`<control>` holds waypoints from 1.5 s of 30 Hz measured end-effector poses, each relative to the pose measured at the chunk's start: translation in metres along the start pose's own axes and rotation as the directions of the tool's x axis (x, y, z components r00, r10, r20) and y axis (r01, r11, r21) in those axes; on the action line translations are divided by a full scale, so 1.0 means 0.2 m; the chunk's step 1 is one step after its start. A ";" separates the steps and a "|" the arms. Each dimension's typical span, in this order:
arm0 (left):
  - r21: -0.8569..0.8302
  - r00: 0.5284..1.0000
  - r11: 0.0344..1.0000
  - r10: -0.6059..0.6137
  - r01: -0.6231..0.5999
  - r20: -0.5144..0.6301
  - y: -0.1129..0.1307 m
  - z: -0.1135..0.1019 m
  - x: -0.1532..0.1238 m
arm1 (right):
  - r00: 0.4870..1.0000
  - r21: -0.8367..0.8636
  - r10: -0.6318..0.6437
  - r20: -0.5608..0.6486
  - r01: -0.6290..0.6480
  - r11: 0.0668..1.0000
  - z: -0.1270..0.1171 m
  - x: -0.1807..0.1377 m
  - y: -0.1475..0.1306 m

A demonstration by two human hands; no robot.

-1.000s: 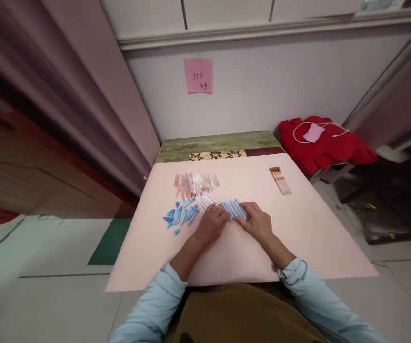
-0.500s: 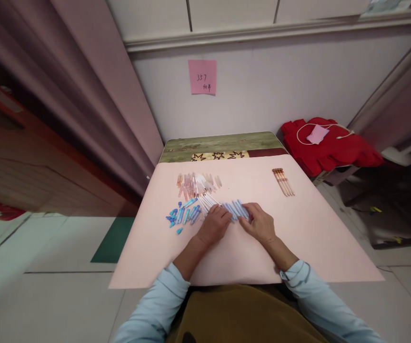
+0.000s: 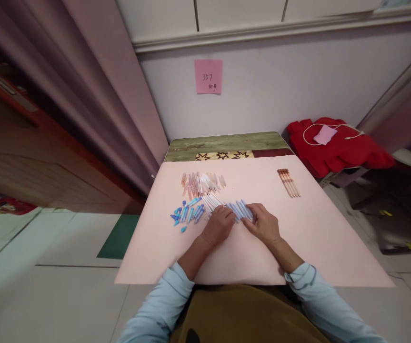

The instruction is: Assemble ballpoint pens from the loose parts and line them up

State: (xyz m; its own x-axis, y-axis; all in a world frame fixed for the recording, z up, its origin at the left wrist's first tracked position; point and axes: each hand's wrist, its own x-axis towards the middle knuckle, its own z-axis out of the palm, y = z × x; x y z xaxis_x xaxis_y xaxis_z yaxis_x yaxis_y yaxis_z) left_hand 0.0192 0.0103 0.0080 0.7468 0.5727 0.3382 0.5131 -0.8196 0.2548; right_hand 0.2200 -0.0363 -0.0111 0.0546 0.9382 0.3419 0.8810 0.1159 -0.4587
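Both my hands rest on a pink sheet [image 3: 308,238] over a small table. My left hand [image 3: 218,226] and my right hand [image 3: 263,225] have their fingers curled over a row of pale blue pen barrels [image 3: 240,208] lying between them. To the left lie white refills [image 3: 210,201], a scatter of blue pen caps [image 3: 187,215], and behind them a heap of orange and clear pen parts [image 3: 200,183]. A few assembled orange pens [image 3: 289,182] lie side by side at the far right.
The table's green patterned top [image 3: 223,145] shows beyond the sheet, against a wall with a pink sticky note [image 3: 208,76]. A red cloth [image 3: 337,147] with a white cable lies on a stool at the right. A curtain hangs on the left.
The view has drifted a little, so everything sits slightly further right. Both hands stay on the blue barrels with only small finger movement.
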 end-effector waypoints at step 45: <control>0.190 0.615 0.598 -0.787 0.778 -0.040 -0.34 -0.31 -0.14 | 0.993 0.123 0.107 -0.050 -0.100 0.987 0.02 -0.01 0.03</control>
State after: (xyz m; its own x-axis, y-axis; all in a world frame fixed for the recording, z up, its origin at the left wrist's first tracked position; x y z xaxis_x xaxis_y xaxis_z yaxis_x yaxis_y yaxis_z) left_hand -0.0629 0.0520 0.0377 0.0384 0.9983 0.0435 0.9688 -0.0479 0.2431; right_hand 0.2233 -0.0355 -0.0179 0.1720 0.9276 0.3316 0.8067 0.0606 -0.5878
